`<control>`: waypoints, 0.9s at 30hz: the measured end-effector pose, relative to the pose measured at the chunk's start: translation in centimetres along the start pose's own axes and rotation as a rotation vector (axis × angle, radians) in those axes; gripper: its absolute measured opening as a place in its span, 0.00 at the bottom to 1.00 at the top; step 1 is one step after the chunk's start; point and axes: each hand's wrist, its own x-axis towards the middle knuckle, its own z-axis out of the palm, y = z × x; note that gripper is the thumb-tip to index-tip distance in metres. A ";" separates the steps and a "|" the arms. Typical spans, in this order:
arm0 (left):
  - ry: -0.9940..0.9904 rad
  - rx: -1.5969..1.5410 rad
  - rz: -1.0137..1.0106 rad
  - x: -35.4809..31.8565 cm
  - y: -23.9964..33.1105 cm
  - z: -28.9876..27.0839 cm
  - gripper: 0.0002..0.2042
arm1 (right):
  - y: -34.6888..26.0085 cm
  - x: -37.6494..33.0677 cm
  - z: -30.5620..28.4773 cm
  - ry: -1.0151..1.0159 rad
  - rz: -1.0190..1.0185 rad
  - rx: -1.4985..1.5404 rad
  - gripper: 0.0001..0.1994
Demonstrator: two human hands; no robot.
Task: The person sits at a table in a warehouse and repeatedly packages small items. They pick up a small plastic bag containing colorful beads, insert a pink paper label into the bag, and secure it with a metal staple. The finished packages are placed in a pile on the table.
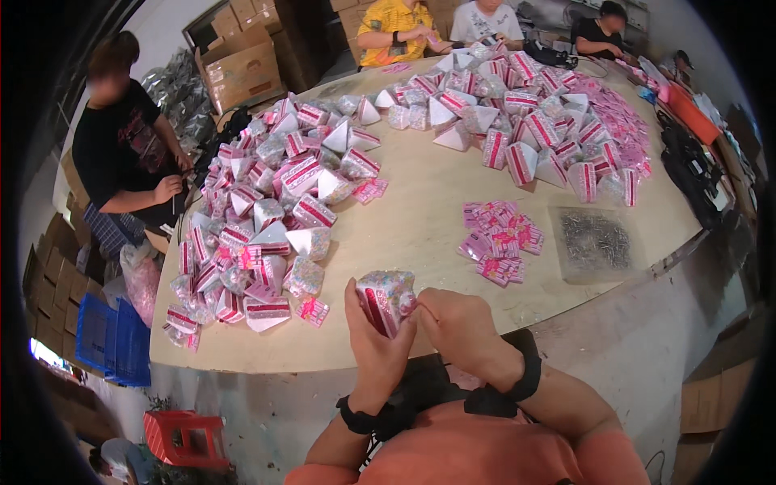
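In my left hand (373, 356) is a wedge-shaped cake slice (380, 303), its top speckled with coloured sprinkles and its side striped pink, red and white. Fingers and thumb wrap round its lower part, just over the table's near edge. My right hand (465, 323) is closed in a pinch against the slice's right side; what the fingertips hold is too small to make out. Several pink printed cards (499, 234) lie loose beyond the right hand. To their right, a clear shallow tray (602, 276) contains many small metal pieces (596, 238).
Piles of similar cake slices cover the table's left side (275, 194) and far right (525, 121). More pink cards (618, 121) spread along the right edge. A person (121, 145) stands at left; others work across the table. A blue crate (113, 339) and red stool (186, 436) are below left.
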 end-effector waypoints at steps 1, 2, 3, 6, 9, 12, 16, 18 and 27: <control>-0.003 0.054 0.028 0.1 -0.1 0.0 0.40 | 0.1 0.0 0.0 0.004 -0.030 -0.022 0.04; -0.005 0.108 0.055 0.1 -0.2 -0.1 0.40 | 0.3 0.0 0.0 0.008 -0.060 -0.045 0.05; -0.005 0.164 0.083 0.2 -0.2 -0.1 0.40 | 0.3 -0.1 0.0 0.007 -0.056 -0.054 0.05; -0.007 0.163 0.083 0.2 0.0 0.1 0.40 | 0.3 -0.2 -0.1 -0.002 -0.048 -0.077 0.05; -0.026 0.088 0.043 0.2 0.1 0.2 0.40 | 0.2 -0.3 -0.3 -0.013 -0.045 -0.077 0.05; -0.022 0.137 0.066 0.2 0.0 0.2 0.40 | 0.2 -0.3 -0.5 -0.017 -0.046 -0.063 0.04; -0.041 0.186 0.076 0.4 0.8 0.2 0.40 | 0.4 -0.2 -0.8 -0.029 -0.053 -0.107 0.05; -0.048 0.181 0.087 0.6 0.5 0.2 0.40 | 0.4 -0.3 -0.7 -0.047 -0.074 -0.164 0.05; -0.053 0.138 0.138 0.9 -0.6 0.6 0.39 | 1.3 0.2 -0.4 0.021 0.010 -0.006 0.03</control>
